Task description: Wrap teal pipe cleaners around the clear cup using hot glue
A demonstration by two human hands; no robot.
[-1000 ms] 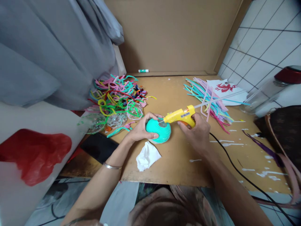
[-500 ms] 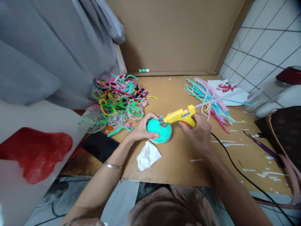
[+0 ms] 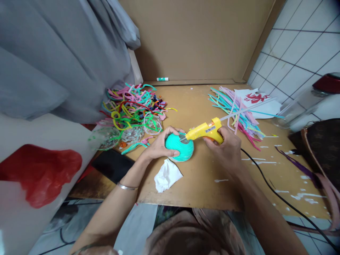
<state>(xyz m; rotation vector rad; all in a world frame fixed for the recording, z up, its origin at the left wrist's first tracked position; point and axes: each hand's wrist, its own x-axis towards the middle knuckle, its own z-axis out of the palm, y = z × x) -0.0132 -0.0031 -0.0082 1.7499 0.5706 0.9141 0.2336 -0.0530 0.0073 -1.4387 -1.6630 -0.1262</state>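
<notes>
My left hand (image 3: 161,143) is wrapped round the side of a turquoise ball (image 3: 180,148) that looks covered in rows of fuzzy strands. A greyish patch (image 3: 183,138) shows on top of the ball, not covered by the turquoise. In my right hand (image 3: 225,147) is a yellow hot glue gun (image 3: 205,130), a clear glue stick (image 3: 233,114) poking out of its back. Its nozzle points left at the grey patch; whether it touches cannot be made out. Just below the ball lies a crumpled white tissue (image 3: 168,176).
A tangled heap of colourful pipe cleaners (image 3: 132,102) lies at the left, with a black phone-like slab (image 3: 113,165) in front. More pipe cleaners (image 3: 239,109) lie back right. A power cord (image 3: 265,180), brown bag (image 3: 318,152) and clear jug (image 3: 302,102) are at the right.
The glue gun and my right hand have shifted very slightly to the right. My left hand still holds the ball in nearly the same place.
</notes>
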